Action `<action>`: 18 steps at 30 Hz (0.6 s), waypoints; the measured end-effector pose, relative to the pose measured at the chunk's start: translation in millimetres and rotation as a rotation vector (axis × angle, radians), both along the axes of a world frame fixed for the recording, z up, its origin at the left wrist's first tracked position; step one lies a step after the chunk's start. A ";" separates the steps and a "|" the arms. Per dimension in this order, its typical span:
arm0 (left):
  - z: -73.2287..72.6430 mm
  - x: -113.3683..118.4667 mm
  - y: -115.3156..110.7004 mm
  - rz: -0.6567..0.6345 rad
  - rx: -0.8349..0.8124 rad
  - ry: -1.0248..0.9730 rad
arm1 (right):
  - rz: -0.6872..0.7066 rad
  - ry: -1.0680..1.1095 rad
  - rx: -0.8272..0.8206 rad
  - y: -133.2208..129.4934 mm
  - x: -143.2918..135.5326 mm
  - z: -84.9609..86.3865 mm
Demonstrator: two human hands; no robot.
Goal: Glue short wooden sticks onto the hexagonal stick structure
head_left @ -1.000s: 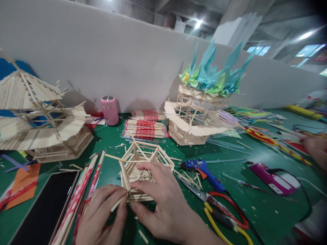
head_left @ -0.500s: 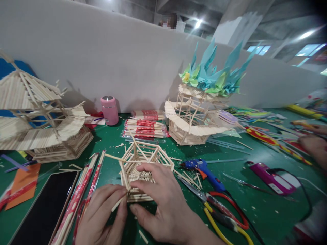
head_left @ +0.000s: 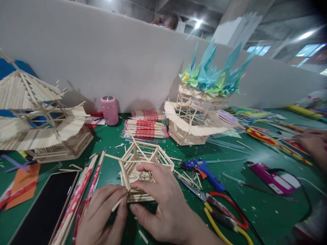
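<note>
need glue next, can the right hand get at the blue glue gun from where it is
Probably yes. The right hand rests on the stick frame, and the blue glue gun lies just to its right on the mat with nothing between them.

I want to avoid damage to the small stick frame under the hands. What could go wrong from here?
1. The right hand presses on the small stick frame; too much pressure may crack its thin sticks.
2. The left hand pinches a loose stick at the frame's corner; it may slip or go in crooked.
3. The blue glue gun and the pliers lie close by the right wrist, which may knock them.
</note>
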State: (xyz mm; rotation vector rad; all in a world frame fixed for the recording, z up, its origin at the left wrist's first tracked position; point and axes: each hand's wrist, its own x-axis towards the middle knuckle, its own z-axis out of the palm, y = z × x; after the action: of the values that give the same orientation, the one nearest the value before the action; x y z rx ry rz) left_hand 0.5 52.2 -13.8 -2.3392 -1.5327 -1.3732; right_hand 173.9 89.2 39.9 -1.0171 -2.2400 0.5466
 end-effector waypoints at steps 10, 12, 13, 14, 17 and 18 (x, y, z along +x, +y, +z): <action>1.3 0.4 0.3 -0.008 0.002 -0.001 | -0.009 0.000 0.017 1.4 -0.6 0.9; 0.7 0.0 0.6 -0.002 0.001 -0.002 | -0.013 -0.006 0.018 1.3 -0.7 1.0; 0.5 -0.2 0.6 -0.002 0.003 0.000 | -0.014 -0.009 0.018 1.1 -0.9 1.0; 0.3 -0.2 0.4 -0.001 0.002 0.002 | -0.016 -0.011 0.018 0.8 -1.1 1.1; 0.2 0.5 -0.3 0.006 0.008 -0.008 | -0.018 -0.017 0.023 0.0 -1.7 1.1; 0.2 1.1 -0.5 0.009 0.010 -0.019 | -0.018 -0.016 0.027 0.0 -1.8 1.0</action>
State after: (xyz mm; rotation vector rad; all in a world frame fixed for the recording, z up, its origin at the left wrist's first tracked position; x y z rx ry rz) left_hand 1.6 51.7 -13.6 -2.3175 -1.5357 -1.4012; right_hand 172.1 89.1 40.8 -1.0306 -2.2439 0.5002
